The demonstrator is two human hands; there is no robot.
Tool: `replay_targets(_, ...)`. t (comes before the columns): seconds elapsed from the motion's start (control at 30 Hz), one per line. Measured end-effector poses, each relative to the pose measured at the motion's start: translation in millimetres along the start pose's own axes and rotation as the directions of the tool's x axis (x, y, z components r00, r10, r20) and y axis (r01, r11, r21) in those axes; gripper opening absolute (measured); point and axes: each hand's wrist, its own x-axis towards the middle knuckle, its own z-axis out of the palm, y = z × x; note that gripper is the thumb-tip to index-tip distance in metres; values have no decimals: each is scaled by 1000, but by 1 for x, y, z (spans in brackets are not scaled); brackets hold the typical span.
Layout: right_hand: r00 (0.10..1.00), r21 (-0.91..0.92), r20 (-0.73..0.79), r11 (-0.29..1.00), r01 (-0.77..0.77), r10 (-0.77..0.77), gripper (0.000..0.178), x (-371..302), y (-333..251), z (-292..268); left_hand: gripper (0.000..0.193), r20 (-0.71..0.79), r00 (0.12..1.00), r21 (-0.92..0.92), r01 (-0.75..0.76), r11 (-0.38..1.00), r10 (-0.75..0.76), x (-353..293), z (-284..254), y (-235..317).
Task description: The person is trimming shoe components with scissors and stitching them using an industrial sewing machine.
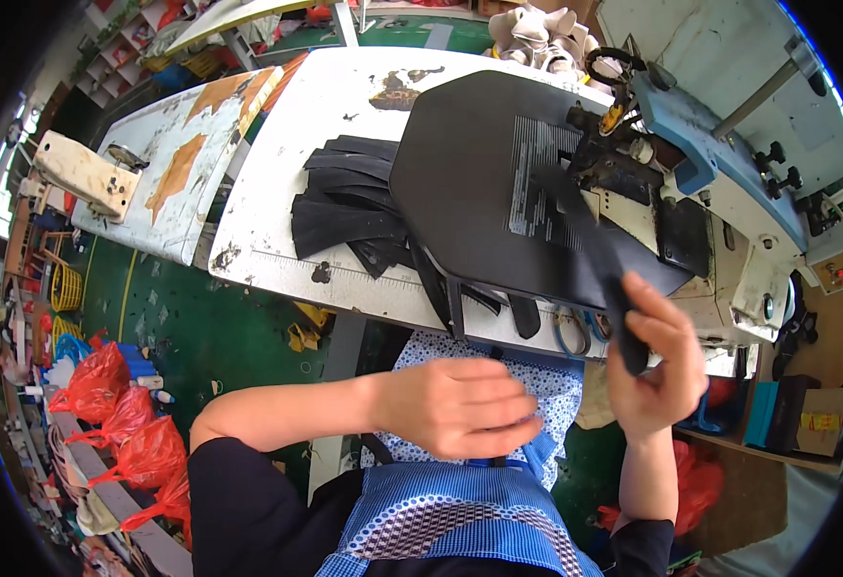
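My right hand (664,370) is closed round the lower end of a long black strip (596,255), whose far end reaches up over the board toward the sewing machine's needle area. A large black angular board (455,183) with a patch of fine pale stripes lies on the white machine table (277,207). In front of my apron, my left hand (465,409) holds nothing, its fingers loosely stretched toward the right. A fanned pile of black strips (349,202) sticks out left of the board, and several ends hang at the table's front edge.
A blue sewing machine (700,135) stands at the table's right. Scissors (571,333) with blue handles lie by the front edge. Pale pieces (541,37) are heaped at the back. Another machine (89,173) stands at the left, with red bags (142,457) below.
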Motion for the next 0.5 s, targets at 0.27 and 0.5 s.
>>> replay_targets(0.27, 997, 63, 61, 997, -53, 49, 26, -4, -9, 13, 62, 112, 902, 301, 368, 880, -416, 47, -37, -84)
replay_targets(0.5, 994, 56, 56, 994, -92, 88, 34, -3, -14, 13, 60, 187, 893, 241, 363, 900, -410, 59, -37, -96)
